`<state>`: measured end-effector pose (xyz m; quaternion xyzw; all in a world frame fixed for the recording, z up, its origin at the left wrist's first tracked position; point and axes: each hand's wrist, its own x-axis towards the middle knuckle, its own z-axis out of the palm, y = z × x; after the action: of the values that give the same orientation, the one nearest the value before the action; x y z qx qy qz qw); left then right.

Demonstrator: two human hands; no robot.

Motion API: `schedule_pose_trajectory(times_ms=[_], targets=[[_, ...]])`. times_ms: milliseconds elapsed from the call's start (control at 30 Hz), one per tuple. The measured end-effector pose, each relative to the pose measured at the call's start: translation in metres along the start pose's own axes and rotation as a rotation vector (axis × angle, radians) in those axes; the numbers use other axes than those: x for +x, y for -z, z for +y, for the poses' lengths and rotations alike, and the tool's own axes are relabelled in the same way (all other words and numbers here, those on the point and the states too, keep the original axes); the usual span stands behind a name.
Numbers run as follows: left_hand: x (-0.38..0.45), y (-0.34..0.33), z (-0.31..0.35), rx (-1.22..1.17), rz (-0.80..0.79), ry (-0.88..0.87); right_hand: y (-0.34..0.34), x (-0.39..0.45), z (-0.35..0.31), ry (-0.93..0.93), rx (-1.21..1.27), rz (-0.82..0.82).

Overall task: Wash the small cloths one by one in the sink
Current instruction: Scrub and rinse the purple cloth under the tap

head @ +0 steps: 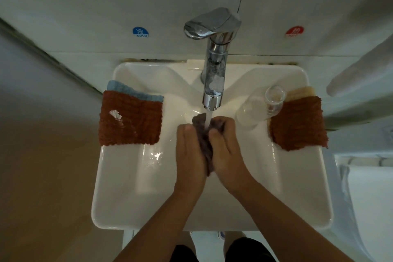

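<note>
Am seeing left hand (190,151) and right hand (226,149) squeezing bunched, wet grey-purple cloth (204,144) between curled fingers, under tap stream (208,120), sink (127,198) centre, 6 o'clock of faucet (213,66)

Mid-frame, the basin's centre is taken up by both hands (192,151) (228,149) under the tap (212,66). Open white basin (131,187) is left at lower left and lower right. The rims are blocked: rust cloth (130,118) centre-left, clear bottle (258,106) and second rust cloth (297,123) centre-right.
</note>
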<state>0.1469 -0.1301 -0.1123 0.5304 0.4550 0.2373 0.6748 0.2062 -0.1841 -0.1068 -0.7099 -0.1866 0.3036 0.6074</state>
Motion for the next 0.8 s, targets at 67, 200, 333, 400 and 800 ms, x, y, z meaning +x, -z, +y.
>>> schedule_pose_trajectory(times_ms=[67, 200, 333, 400, 800], targets=[[0.015, 0.001, 0.01, -0.069, 0.07, 0.093, 0.001, -0.007, 0.004, 0.071, -0.066, -0.161], [0.012, -0.003, 0.004, -0.141, 0.046, 0.116, 0.009, 0.005, 0.002, 0.18, -0.178, -0.035], [0.008, 0.0, -0.011, -0.043, 0.052, 0.033, -0.009, 0.007, -0.002, 0.124, -0.136, -0.024], [0.019, 0.005, -0.012, -0.033, 0.057, 0.045, -0.017, -0.001, 0.001, 0.134, -0.166, -0.058], [0.042, 0.001, 0.004, 0.001, 0.015, 0.026, -0.022, 0.012, 0.003, 0.061, -0.203, 0.101]])
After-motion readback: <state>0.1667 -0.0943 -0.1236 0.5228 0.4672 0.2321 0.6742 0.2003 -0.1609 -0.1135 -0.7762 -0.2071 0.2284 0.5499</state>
